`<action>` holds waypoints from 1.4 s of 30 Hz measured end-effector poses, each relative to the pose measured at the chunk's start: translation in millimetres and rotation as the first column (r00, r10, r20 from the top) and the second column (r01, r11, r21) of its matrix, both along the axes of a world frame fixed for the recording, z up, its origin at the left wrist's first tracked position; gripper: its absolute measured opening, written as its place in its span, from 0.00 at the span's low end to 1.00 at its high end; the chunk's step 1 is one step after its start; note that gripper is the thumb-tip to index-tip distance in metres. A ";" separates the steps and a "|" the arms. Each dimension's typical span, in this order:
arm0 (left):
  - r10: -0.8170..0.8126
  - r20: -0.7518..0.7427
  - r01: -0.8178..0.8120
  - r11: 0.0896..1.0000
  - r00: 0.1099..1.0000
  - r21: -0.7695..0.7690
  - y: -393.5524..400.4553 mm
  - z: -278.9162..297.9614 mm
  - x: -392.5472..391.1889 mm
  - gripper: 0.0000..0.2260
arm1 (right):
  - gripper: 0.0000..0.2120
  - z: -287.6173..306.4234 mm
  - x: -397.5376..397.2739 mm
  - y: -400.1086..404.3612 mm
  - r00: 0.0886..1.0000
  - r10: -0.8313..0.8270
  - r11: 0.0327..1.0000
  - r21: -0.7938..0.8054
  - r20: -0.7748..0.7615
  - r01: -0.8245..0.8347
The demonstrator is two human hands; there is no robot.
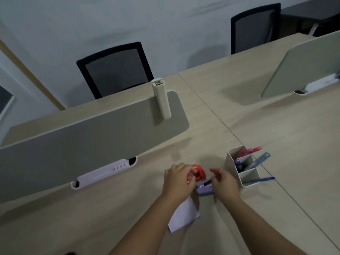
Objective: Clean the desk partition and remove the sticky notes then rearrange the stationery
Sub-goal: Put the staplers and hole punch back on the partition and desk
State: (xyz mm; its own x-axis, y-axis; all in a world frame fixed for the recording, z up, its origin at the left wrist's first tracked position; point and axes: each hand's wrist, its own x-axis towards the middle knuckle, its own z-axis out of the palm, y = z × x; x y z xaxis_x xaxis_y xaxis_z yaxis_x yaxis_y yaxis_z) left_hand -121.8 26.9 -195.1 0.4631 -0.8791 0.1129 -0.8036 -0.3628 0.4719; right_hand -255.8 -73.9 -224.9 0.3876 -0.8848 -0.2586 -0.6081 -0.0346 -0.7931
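My left hand [179, 179] is closed around a red hole punch [199, 173] on the wooden desk [110, 218]. My right hand [223, 182] hovers just right of it with fingers apart, touching or nearly touching a purple stapler [204, 189] that lies below the punch. A white paper [184, 215] lies under my left wrist. To the right stands a white pen holder [244, 173] with pink scissors [254, 150], a blue ruler [261, 158] and a blue pen [263, 179]. The grey desk partition [92, 137] runs across the left, bare of notes.
A cream clip-on holder [161, 98] hangs over the partition's top edge. A white power strip [103, 173] sits in the cable slot below it. A second partition [303, 65] stands at the right. Two black mesh chairs [116, 69] stand behind the desks.
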 end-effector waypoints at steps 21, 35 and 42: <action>-0.077 -0.162 0.038 0.972 0.984 -0.234 -3.8 83.7 26.5 0.18 | 0.18 66.9 45.3 21.9 0.791 -0.287 0.891 0.453 0.540 0.014; 0.057 0.256 0.026 0.950 0.965 -0.311 -25.1 216.4 154.1 0.18 | 0.23 171.7 213.6 4.7 0.466 -0.424 0.829 0.540 0.777 -0.145; 0.125 0.074 -0.105 0.967 0.989 -0.234 -47.6 202.9 175.5 0.21 | 0.18 151.9 217.3 0.9 0.538 -0.490 0.799 0.600 0.686 -0.038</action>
State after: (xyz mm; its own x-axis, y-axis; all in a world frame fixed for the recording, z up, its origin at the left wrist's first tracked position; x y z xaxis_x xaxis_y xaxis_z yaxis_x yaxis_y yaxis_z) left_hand 53.7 -20.7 7.9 0.5388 -0.7665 0.3495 -0.8046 -0.3453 0.4831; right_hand -38.5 -73.0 -73.0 0.4599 -0.8065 -0.3714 0.3424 0.5471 -0.7638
